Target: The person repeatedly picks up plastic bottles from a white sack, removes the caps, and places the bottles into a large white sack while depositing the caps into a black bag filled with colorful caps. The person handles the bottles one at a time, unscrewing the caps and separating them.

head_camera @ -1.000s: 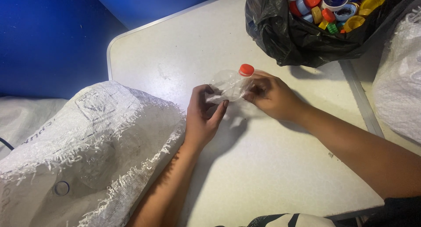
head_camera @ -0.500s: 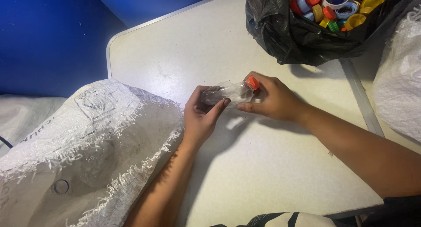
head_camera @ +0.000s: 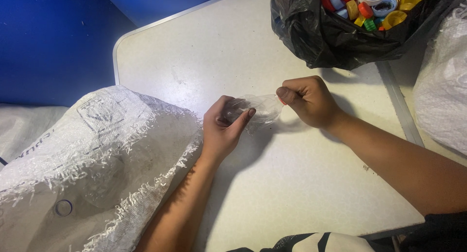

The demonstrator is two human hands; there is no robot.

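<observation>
Head view: both hands on one crushed clear plastic bottle [head_camera: 257,112], held just over the white table [head_camera: 292,184].

Left hand [head_camera: 224,128] curled round the bottle's base end, thumb across the top, fingers closed narrow on it. Right hand [head_camera: 307,100] fisted tight over the neck end; a sliver of red cap shows at the thumb. Black bag [head_camera: 321,33] at the table's far right corner, mouth open, holding loose caps [head_camera: 374,3] in red, blue, yellow and green. White woven sack [head_camera: 87,169] with a frayed edge lies just left of the left forearm, faint grey print on it. A second white sack [head_camera: 445,96] at the right edge.
</observation>
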